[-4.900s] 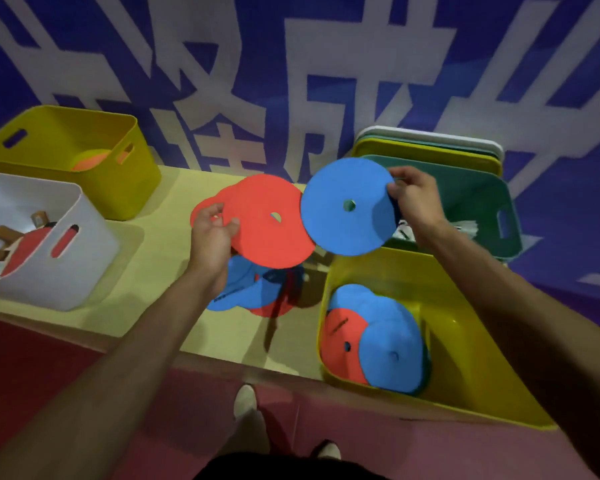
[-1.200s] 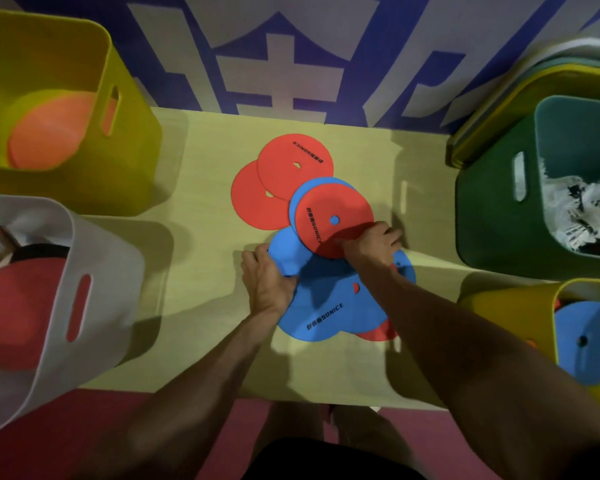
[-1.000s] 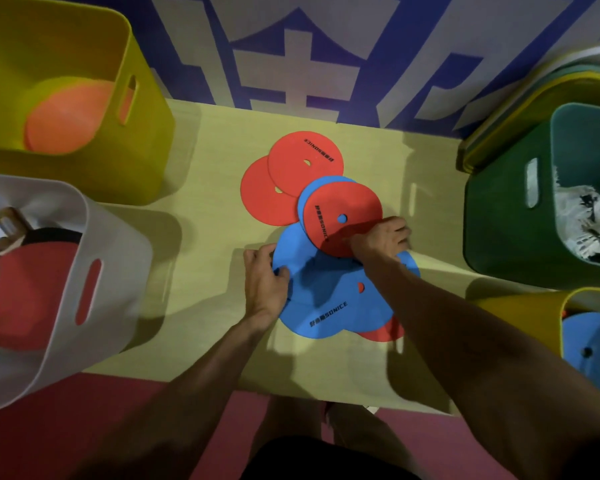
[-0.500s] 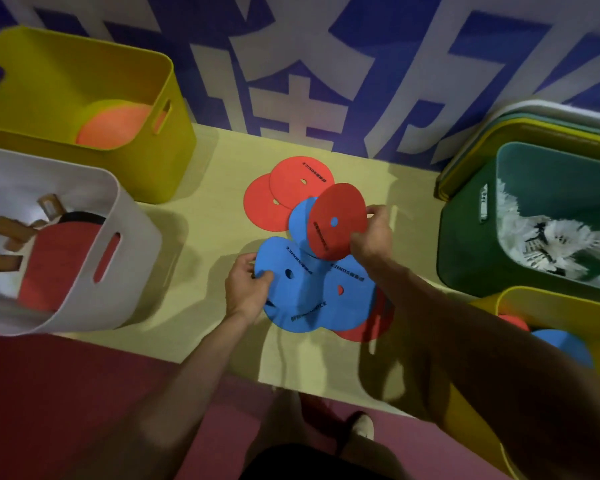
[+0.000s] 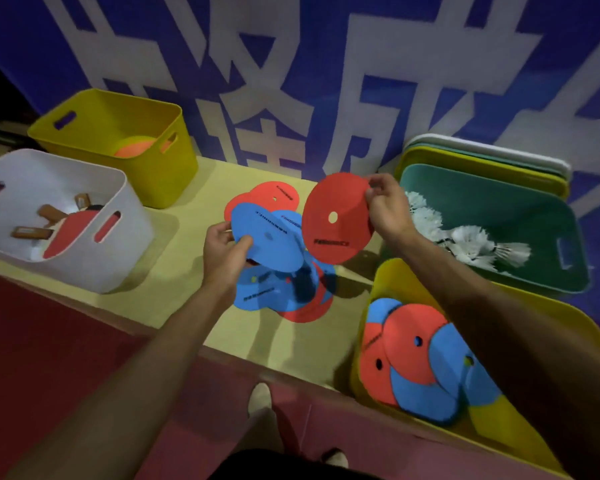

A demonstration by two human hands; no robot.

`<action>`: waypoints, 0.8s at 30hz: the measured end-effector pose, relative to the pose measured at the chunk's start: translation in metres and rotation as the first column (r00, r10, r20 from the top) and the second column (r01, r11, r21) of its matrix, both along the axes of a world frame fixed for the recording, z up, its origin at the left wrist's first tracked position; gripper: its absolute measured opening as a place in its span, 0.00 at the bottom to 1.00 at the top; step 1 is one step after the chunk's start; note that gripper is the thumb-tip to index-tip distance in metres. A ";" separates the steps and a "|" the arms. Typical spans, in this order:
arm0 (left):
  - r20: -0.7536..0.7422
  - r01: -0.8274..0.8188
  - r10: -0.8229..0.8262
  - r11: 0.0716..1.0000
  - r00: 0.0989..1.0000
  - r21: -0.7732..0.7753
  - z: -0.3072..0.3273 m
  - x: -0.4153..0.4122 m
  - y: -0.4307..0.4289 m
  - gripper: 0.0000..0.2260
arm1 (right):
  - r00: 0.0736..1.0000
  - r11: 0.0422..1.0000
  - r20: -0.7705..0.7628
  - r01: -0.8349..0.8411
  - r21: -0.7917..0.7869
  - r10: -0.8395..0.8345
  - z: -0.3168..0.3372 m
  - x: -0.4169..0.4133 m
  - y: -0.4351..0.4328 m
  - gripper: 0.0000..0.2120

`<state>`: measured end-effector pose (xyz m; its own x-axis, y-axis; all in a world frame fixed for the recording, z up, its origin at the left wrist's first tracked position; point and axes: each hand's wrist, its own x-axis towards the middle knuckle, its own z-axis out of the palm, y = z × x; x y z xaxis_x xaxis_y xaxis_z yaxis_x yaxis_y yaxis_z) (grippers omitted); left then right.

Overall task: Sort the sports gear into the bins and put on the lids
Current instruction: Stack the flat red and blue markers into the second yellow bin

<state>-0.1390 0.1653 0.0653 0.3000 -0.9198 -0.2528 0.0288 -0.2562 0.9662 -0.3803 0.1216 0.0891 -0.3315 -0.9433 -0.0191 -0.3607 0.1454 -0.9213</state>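
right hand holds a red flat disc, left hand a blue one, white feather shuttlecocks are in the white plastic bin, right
No: the head view shows the white feather shuttlecocks in the green plastic bin, not the white. The right hand does hold the red flat disc, the left hand the blue flat disc.

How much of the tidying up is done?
Maybe halfway. Paddles sit in the white bin, shuttlecocks in the green bin, several discs in the near yellow bin. The right hand holds a red disc, the left hand a blue disc. More loose discs lie on the table, and the lids are stacked behind, not on.
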 end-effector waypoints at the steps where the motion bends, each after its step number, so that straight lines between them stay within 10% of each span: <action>1: -0.049 0.004 -0.005 1.000 0.999 -0.018 0.007 -0.011 0.008 0.14 | 1.000 1.000 0.005 -0.006 -0.008 0.006 0.009 -0.015 0.011 0.11; 12: -0.141 0.513 -0.517 0.856 0.844 -0.066 0.047 -0.110 0.076 0.14 | 0.957 0.941 0.142 -0.278 0.194 0.253 0.041 -0.160 0.143 0.12; 24: 0.323 0.843 -0.881 0.442 0.345 0.305 0.018 -0.195 0.090 0.15 | 0.747 0.689 -0.287 -0.300 0.660 0.599 -0.017 -0.211 0.210 0.12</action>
<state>-0.3342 0.2555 0.0834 -0.5682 -0.7133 -0.4104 -0.6039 0.0226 0.7968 -0.5917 0.3318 0.0716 0.0236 -0.8411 -0.5403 -0.8595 0.2589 -0.4406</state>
